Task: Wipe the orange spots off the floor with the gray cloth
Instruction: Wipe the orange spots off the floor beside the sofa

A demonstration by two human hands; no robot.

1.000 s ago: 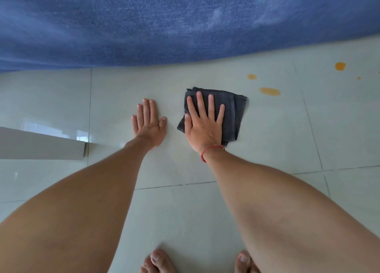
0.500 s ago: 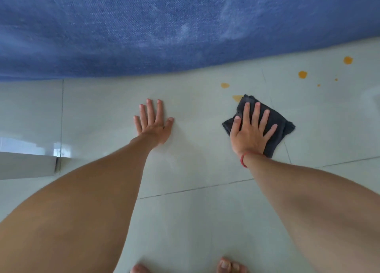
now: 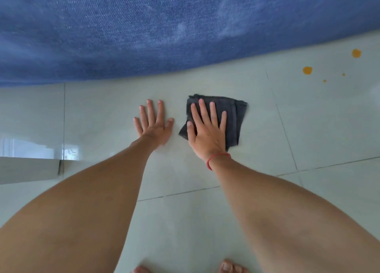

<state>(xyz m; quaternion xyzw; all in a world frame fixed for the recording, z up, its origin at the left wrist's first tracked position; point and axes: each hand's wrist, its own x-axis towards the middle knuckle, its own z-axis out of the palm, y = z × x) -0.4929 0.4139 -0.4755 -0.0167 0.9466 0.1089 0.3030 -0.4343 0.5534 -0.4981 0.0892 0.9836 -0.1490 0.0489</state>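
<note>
Still, the gray cloth point(image 3: 232, 116) was pressed flat under the spread right hand point(image 3: 207, 135), well left of the orange spots point(image 3: 307, 70); smearing could be caused if soiled folds were dragged there.

Both hands lie flat with fingers spread, left hand point(image 3: 153, 126) beside right hand point(image 3: 207, 133).

Person's body, head view: both forearms bare, no sleeves visible. Right hand point(image 3: 207, 133) bears a thin red string bracelet point(image 3: 216, 159) at the wrist; left hand point(image 3: 153, 124) unadorned. Bare toes point(image 3: 230, 267) at lower edge.
</note>
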